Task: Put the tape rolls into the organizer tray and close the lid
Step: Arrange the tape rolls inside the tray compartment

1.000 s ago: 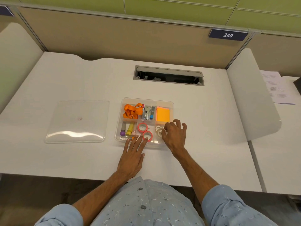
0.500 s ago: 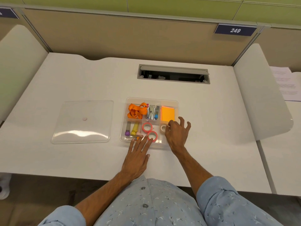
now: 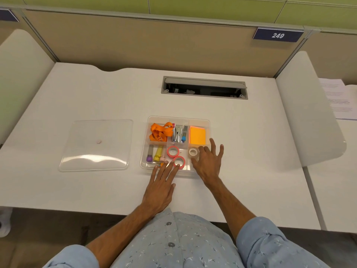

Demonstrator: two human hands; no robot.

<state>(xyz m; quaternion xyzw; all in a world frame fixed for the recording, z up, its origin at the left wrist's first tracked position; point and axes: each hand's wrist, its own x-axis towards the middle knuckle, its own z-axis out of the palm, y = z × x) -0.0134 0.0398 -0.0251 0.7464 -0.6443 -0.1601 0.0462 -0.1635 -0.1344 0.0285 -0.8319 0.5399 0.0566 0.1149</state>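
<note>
A clear organizer tray [image 3: 208, 122] sits mid-desk. Two pink tape rolls [image 3: 172, 151] [image 3: 179, 162] lie flat in its front middle compartment. A white tape roll [image 3: 193, 152] lies in the front right compartment. My right hand [image 3: 209, 161] rests over that compartment with fingers spread, its fingertips beside the white roll. My left hand [image 3: 161, 187] lies flat on the desk, fingertips touching the tray's front edge by the nearer pink roll. The clear lid [image 3: 96, 145] lies flat on the desk left of the tray.
The tray also holds an orange lanyard [image 3: 160, 131], a stapler [image 3: 178, 133], orange sticky notes [image 3: 197, 134] and markers [image 3: 154, 156]. A cable slot [image 3: 204, 88] opens behind the tray. White dividers flank the desk; papers [image 3: 340, 101] lie at far right.
My right hand has shifted right and spread its fingers, uncovering the white tape roll in the front right compartment. My left hand has stayed at the tray's front edge.
</note>
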